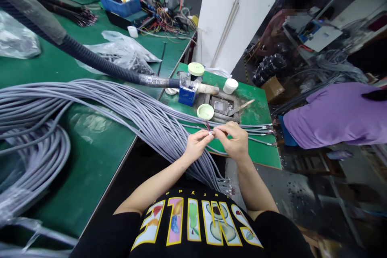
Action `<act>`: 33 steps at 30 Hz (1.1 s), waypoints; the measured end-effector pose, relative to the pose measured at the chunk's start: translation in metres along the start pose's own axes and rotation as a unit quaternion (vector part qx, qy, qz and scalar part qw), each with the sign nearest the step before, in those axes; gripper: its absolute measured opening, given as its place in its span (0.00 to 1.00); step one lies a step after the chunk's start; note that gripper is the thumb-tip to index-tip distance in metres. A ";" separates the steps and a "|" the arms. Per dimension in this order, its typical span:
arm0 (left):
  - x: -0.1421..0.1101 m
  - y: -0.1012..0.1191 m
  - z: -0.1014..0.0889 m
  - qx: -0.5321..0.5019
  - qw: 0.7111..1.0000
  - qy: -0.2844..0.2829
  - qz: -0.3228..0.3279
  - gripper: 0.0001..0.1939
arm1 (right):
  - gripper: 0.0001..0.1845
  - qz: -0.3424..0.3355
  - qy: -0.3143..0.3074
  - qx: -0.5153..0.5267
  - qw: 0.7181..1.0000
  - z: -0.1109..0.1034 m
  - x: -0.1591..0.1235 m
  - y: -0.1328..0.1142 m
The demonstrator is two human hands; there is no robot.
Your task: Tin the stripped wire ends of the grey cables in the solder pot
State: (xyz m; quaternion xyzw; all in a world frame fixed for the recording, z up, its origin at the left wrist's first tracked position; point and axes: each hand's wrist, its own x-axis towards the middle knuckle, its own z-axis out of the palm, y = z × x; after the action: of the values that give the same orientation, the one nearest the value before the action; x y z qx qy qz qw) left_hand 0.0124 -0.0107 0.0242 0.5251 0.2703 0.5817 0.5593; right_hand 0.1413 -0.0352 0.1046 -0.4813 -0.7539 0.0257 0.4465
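My left hand [197, 145] pinches a cable end, with thumb and forefinger closed around it. Thin dark red and purple wires [207, 125] fan up and away from that pinch. Against it, my right hand [234, 140] is closed too, its thumb and fingertips meeting at the same small white spot near the wires. The tiny part between the fingertips is mostly hidden. Many grey cables [145, 109] run in a thick bundle from the left and pass under my hands. Several cable ends with stripped tips [267, 131] lie on the green board to the right.
Beyond my hands are a pale green dish [205, 111], a metal solder pot [220, 106] with a flat stick [245, 106], a white cup [230, 86] and a blue box-shaped fixture [186, 96] on a ribbed hose [111, 68]. A person in purple [335, 113] is at right.
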 end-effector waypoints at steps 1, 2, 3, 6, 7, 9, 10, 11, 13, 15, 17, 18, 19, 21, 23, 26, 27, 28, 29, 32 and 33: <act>0.000 0.000 -0.001 -0.019 1.000 -0.005 -0.017 0.10 | 0.07 -0.009 0.002 0.001 1.000 -0.003 -0.001 0.001; 0.000 0.000 -0.001 -0.041 0.998 -0.011 -0.037 0.11 | 0.06 -0.017 0.005 0.000 1.000 -0.006 -0.001 0.003; 0.000 -0.001 -0.002 -0.068 0.996 -0.015 -0.060 0.13 | 0.05 -0.026 0.005 -0.002 1.000 -0.011 -0.001 0.004; -0.001 0.000 -0.002 -0.164 0.978 -0.017 -0.128 0.17 | 0.05 -0.062 -0.018 -0.015 0.998 -0.027 0.003 0.010; -0.002 0.001 -0.002 -0.196 0.969 -0.019 -0.147 0.18 | 0.05 -0.081 -0.034 -0.020 0.996 -0.032 0.005 0.013; -0.002 0.005 -0.002 -0.250 0.951 -0.027 -0.181 0.18 | 0.06 -0.117 -0.072 -0.028 0.990 -0.041 0.008 0.019; -0.003 0.007 -0.002 -0.272 0.942 -0.032 -0.194 0.18 | 0.07 -0.132 -0.090 -0.030 0.987 -0.044 0.010 0.021; -0.003 0.009 -0.002 -0.290 0.934 -0.036 -0.205 0.18 | 0.07 -0.145 -0.106 -0.030 0.983 -0.046 0.011 0.024; -0.003 0.013 -0.003 -0.320 0.920 -0.043 -0.223 0.18 | 0.09 -0.170 -0.129 -0.027 0.977 -0.046 0.012 0.027; -0.003 0.015 -0.004 -0.346 0.907 -0.049 -0.234 0.17 | 0.10 -0.198 -0.138 -0.023 0.970 -0.042 0.010 0.027; -0.003 0.017 -0.006 -0.368 0.896 -0.052 -0.244 0.16 | 0.12 -0.229 -0.134 -0.021 0.964 -0.037 0.007 0.027; -0.003 0.018 -0.007 -0.375 0.892 -0.052 -0.249 0.16 | 0.13 -0.245 -0.129 -0.021 0.961 -0.034 0.006 0.026; -0.003 0.019 -0.008 -0.379 0.888 -0.051 -0.253 0.16 | 0.15 -0.260 -0.126 -0.022 0.957 -0.032 0.004 0.025; -0.004 0.021 -0.009 -0.378 0.887 -0.050 -0.260 0.15 | 0.17 -0.281 -0.117 -0.024 0.952 -0.028 0.001 0.024; -0.004 0.023 -0.008 -0.360 0.896 -0.050 -0.254 0.16 | 0.16 -0.279 -0.100 -0.022 0.955 -0.027 0.000 0.022; -0.006 0.025 -0.003 -0.304 0.926 -0.051 -0.220 0.17 | 0.13 -0.232 -0.059 -0.016 0.971 -0.027 0.002 0.014; -0.007 0.024 -0.001 -0.280 0.937 -0.051 -0.205 0.17 | 0.11 -0.209 -0.045 -0.013 0.977 -0.027 0.003 0.011; -0.008 0.023 0.001 -0.254 0.947 -0.052 -0.189 0.16 | 0.08 -0.185 -0.033 -0.011 0.982 -0.027 0.005 0.007; -0.009 0.022 0.002 -0.228 0.957 -0.055 -0.171 0.15 | 0.06 -0.162 -0.023 -0.009 0.986 -0.026 0.007 0.003; -0.010 0.017 0.004 -0.147 0.980 -0.078 -0.108 0.14 | 0.03 -0.104 -0.021 -0.012 0.994 -0.022 0.014 -0.006; -0.010 0.016 0.004 -0.120 0.985 -0.087 -0.090 0.14 | 0.04 -0.092 -0.027 -0.016 0.995 -0.020 0.017 -0.008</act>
State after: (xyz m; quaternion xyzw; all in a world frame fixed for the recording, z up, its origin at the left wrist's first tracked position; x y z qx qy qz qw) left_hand 0.0082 -0.0249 0.0367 0.4765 0.1950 0.5091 0.6898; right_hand 0.1474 -0.0350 0.1316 -0.4165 -0.8070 -0.0144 0.4184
